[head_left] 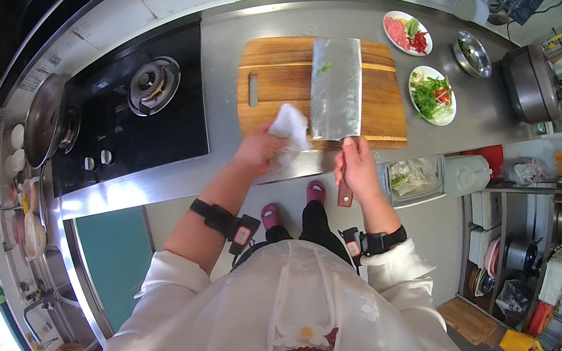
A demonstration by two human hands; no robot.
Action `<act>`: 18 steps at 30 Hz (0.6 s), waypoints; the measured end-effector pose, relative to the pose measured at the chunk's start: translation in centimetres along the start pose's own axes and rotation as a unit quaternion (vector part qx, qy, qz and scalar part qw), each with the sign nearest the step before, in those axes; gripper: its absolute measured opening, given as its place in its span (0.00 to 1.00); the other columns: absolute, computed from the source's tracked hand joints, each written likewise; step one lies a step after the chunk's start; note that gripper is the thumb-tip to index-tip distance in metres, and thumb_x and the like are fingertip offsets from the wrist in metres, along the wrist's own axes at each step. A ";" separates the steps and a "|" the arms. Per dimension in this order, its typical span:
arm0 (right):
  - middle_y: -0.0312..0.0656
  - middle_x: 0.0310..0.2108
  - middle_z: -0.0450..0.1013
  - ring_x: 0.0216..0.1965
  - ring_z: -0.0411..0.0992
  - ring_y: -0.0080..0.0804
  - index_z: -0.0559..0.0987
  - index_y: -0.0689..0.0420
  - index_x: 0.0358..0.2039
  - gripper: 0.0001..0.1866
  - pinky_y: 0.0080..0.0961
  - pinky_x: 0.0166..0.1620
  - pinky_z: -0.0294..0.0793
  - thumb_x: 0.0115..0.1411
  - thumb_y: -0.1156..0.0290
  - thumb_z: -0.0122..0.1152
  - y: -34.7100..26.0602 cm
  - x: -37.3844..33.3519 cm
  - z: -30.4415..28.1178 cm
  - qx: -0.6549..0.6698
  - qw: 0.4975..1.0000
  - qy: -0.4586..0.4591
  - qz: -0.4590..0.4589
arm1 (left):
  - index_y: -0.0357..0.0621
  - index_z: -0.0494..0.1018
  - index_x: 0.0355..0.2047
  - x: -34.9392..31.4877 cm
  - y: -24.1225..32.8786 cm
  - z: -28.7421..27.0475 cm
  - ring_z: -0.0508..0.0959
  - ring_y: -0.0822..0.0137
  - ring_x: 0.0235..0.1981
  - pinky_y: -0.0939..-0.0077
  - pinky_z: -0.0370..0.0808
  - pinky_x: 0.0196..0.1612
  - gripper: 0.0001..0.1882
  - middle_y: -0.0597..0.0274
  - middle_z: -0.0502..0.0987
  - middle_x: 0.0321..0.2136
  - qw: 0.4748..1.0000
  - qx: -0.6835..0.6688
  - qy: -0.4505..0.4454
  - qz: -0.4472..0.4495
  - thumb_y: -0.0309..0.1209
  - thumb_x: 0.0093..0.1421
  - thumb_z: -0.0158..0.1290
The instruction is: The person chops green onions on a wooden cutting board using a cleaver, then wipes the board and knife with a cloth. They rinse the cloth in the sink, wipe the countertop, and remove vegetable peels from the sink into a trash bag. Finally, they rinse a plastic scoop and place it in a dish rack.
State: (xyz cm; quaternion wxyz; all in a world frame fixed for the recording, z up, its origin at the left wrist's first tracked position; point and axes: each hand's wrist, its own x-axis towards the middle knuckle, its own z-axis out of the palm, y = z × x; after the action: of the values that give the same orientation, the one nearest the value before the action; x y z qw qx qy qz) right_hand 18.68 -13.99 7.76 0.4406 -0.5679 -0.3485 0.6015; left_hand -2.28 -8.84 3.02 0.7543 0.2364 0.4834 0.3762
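Note:
My right hand (357,165) is wrapped round the brown wooden handle of a broad cleaver (337,93). Its wide grey blade points away from me over a wooden cutting board (275,66), and a bit of green clings to the metal. In my left hand (261,149) is a crumpled white cloth (291,125), held at the board's near edge just left of the blade's heel. A slot-shaped grip hole shows at the board's left end. Part of the cloth and the left fingertips are blurred.
Right of the board stand a plate of sliced meat and peppers (407,33), a plate of cut vegetables (432,96), a steel bowl (472,54) and a dark cooker (533,84). A bin with scraps (413,177) hangs near the counter edge. Leftward lies a black gas hob (156,135) with a wok (46,119).

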 end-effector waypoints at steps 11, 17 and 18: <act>0.46 0.22 0.72 0.22 0.72 0.41 0.67 0.58 0.37 0.11 0.32 0.24 0.71 0.59 0.65 0.51 1.0 -2.6 -1.1 -0.424 0.869 0.096 -0.237 | 0.41 0.65 0.49 2.4 0.7 4.7 0.73 0.60 0.43 0.66 0.71 0.46 0.25 0.57 0.72 0.40 0.976 -0.085 0.137 0.148 0.15 0.48 0.43; 0.43 0.26 0.69 0.21 0.71 0.42 0.67 0.58 0.47 0.21 0.33 0.23 0.71 0.52 0.70 0.56 1.7 -3.8 0.4 -0.589 0.751 0.062 -0.293 | 0.45 0.65 0.51 0.2 4.3 6.9 0.69 0.53 0.48 0.55 0.64 0.52 0.25 0.53 0.70 0.46 0.897 -0.410 -0.156 0.049 0.46 0.58 0.38; 0.42 0.25 0.69 0.21 0.71 0.41 0.67 0.59 0.47 0.22 0.32 0.22 0.71 0.51 0.70 0.56 1.7 -4.0 0.2 -0.601 0.741 0.053 -0.296 | 0.45 0.64 0.51 -0.4 5.0 6.8 0.68 0.52 0.49 0.53 0.62 0.53 0.29 0.53 0.69 0.47 0.889 -0.415 -0.185 0.051 0.52 0.59 0.34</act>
State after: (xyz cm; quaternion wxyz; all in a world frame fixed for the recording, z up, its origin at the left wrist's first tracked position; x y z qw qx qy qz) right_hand 18.10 -18.28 7.67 0.1816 -0.6139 -0.7644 0.0759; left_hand 2.11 -6.13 9.72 0.8390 -0.0086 0.1222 0.5302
